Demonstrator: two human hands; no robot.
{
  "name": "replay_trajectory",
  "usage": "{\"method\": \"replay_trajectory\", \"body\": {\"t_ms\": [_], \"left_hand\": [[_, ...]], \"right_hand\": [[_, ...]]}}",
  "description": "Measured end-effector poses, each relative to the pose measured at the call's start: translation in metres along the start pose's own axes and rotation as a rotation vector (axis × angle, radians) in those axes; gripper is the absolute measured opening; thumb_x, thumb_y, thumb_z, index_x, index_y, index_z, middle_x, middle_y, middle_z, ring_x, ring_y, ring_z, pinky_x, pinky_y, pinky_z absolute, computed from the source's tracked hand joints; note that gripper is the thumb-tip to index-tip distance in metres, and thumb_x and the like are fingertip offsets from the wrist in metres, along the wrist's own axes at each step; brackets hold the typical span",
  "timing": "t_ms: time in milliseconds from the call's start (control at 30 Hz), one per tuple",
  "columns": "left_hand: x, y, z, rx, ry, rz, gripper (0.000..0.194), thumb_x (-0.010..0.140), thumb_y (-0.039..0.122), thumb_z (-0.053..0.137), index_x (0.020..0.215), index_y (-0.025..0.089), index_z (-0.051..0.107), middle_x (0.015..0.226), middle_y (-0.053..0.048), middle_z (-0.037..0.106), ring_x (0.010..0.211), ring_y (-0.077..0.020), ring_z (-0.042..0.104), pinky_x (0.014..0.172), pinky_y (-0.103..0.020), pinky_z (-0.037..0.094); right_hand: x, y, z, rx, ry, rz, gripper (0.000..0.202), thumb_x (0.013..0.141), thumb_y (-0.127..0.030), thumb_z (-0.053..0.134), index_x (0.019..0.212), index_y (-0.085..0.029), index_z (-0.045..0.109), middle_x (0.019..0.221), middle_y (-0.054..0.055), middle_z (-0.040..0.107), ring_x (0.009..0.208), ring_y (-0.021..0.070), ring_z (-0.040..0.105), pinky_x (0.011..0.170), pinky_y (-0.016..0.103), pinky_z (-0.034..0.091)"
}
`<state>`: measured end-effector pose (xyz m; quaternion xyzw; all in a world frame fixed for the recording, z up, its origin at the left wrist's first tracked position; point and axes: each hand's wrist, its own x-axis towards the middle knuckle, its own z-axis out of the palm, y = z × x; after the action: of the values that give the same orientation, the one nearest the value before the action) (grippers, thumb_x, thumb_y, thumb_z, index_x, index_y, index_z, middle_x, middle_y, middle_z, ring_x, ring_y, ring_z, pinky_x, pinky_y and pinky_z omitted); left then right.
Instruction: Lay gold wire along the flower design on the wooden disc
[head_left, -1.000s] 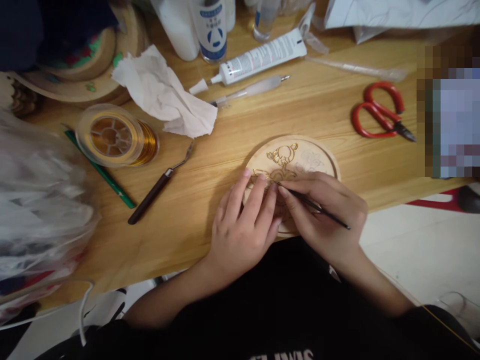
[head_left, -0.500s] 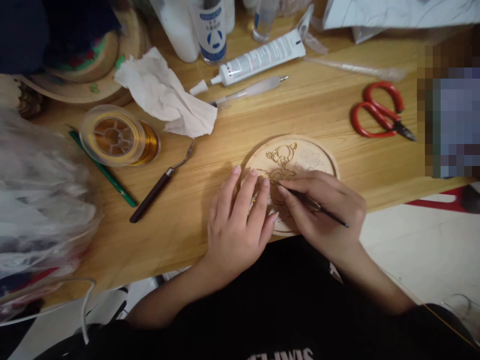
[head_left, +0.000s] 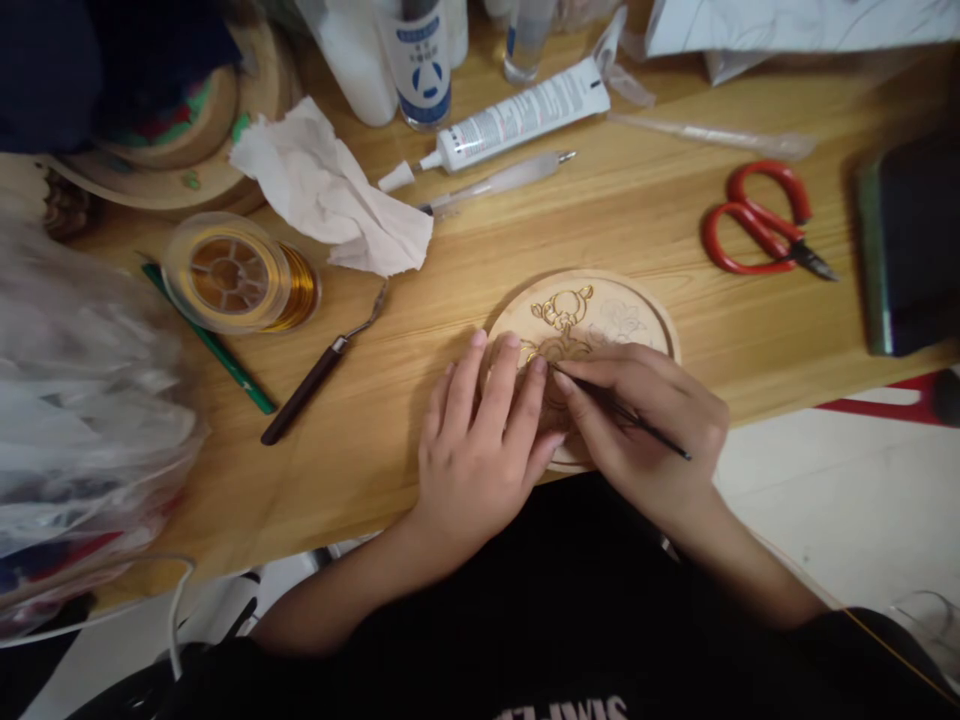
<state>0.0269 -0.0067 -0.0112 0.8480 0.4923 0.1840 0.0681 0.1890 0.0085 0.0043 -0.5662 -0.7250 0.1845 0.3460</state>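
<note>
A round wooden board (head_left: pixel 660 308) with a raised rim lies near the table's front edge. Gold wire outlines (head_left: pixel 564 308) follow part of a drawing on it; fainter drawn lines show at its upper right. My left hand (head_left: pixel 480 445) rests palm down over the board's left side, fingers spread. Between the thumb and fingers of my right hand (head_left: pixel 656 420) is a slim black pointed tool (head_left: pixel 660 435), slanting down to the middle of the board. Its tip is close to my left index finger, and I cannot make out whether it grips anything. Both hands hide the board's lower part.
Left stand a spool of gold wire (head_left: pixel 240 275), a green pencil (head_left: pixel 217 345) and a dark-handled spatula (head_left: pixel 304 390). Behind lie crumpled tissue (head_left: pixel 330 190), a white tube (head_left: pixel 525 115) and a clear pen (head_left: pixel 502 182). Red-handled scissors (head_left: pixel 769 225) and a dark device (head_left: pixel 911 250) are right.
My left index finger has shifted slightly right, towards the tool's tip. My right hand and the slim black pointed tool have barely moved.
</note>
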Motion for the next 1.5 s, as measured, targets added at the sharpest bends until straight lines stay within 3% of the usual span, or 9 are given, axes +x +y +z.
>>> {"method": "replay_trajectory", "body": {"t_ms": [300, 833, 1033, 1233, 1300, 1400, 1500], "left_hand": [[0.000, 0.000, 0.000, -0.020, -0.021, 0.000, 0.048, 0.099, 0.040, 0.045, 0.132, 0.007, 0.059, 0.141, -0.019, 0.056, 0.132, -0.0402, 0.050, 0.104, -0.050, 0.042], [-0.004, 0.001, 0.000, -0.012, 0.005, -0.003, 0.047, 0.099, 0.032, 0.042, 0.135, 0.006, 0.058, 0.144, -0.016, 0.055, 0.135, -0.0394, 0.048, 0.105, -0.049, 0.043], [-0.004, 0.002, 0.000, -0.007, 0.021, -0.013, 0.048, 0.100, 0.036, 0.042, 0.134, 0.007, 0.059, 0.144, -0.016, 0.055, 0.135, -0.0385, 0.049, 0.104, -0.049, 0.044], [-0.004, 0.002, -0.002, 0.000, -0.036, -0.017, 0.049, 0.099, 0.039, 0.047, 0.136, 0.008, 0.057, 0.147, -0.016, 0.052, 0.137, -0.0381, 0.046, 0.106, -0.049, 0.043], [-0.003, 0.002, -0.004, -0.009, -0.057, -0.018, 0.055, 0.097, 0.045, 0.050, 0.137, 0.008, 0.056, 0.149, -0.017, 0.049, 0.139, -0.0390, 0.043, 0.107, -0.050, 0.043], [-0.001, 0.001, -0.008, -0.032, -0.101, -0.005, 0.078, 0.086, 0.065, 0.059, 0.138, 0.006, 0.054, 0.151, -0.018, 0.046, 0.142, -0.0413, 0.038, 0.111, -0.052, 0.039], [0.000, -0.001, -0.012, -0.029, -0.173, 0.014, 0.099, 0.070, 0.075, 0.070, 0.139, 0.006, 0.052, 0.153, -0.020, 0.042, 0.143, -0.0425, 0.035, 0.114, -0.054, 0.036]], "right_hand": [[-0.005, -0.003, 0.005, -0.013, 0.037, 0.055, 0.010, 0.084, -0.013, 0.068, 0.092, -0.018, 0.068, 0.083, 0.004, 0.072, 0.076, 0.0163, 0.068, 0.070, 0.031, 0.057], [-0.013, -0.024, 0.033, -0.098, 0.278, 0.158, 0.007, 0.085, -0.013, 0.065, 0.085, -0.020, 0.068, 0.078, 0.001, 0.072, 0.070, 0.0144, 0.067, 0.067, 0.030, 0.055], [-0.016, -0.024, 0.032, -0.068, 0.295, 0.178, 0.008, 0.085, -0.014, 0.066, 0.089, -0.020, 0.070, 0.083, 0.002, 0.073, 0.075, 0.0140, 0.068, 0.071, 0.029, 0.056], [-0.022, -0.025, 0.024, -0.035, 0.305, 0.180, 0.010, 0.085, -0.013, 0.067, 0.091, -0.020, 0.069, 0.081, 0.001, 0.070, 0.072, 0.0121, 0.065, 0.067, 0.027, 0.054], [-0.024, -0.027, 0.019, -0.013, 0.316, 0.182, 0.010, 0.085, -0.014, 0.067, 0.093, -0.021, 0.069, 0.082, 0.000, 0.069, 0.074, 0.0123, 0.065, 0.068, 0.028, 0.054], [-0.028, -0.032, 0.007, 0.034, 0.343, 0.222, 0.011, 0.084, -0.016, 0.069, 0.094, -0.022, 0.069, 0.083, 0.000, 0.069, 0.077, 0.0128, 0.064, 0.070, 0.028, 0.054], [-0.038, -0.036, -0.014, 0.177, 0.314, 0.387, 0.009, 0.084, -0.020, 0.071, 0.092, -0.024, 0.072, 0.086, 0.001, 0.071, 0.079, 0.0135, 0.066, 0.070, 0.027, 0.056]]}}
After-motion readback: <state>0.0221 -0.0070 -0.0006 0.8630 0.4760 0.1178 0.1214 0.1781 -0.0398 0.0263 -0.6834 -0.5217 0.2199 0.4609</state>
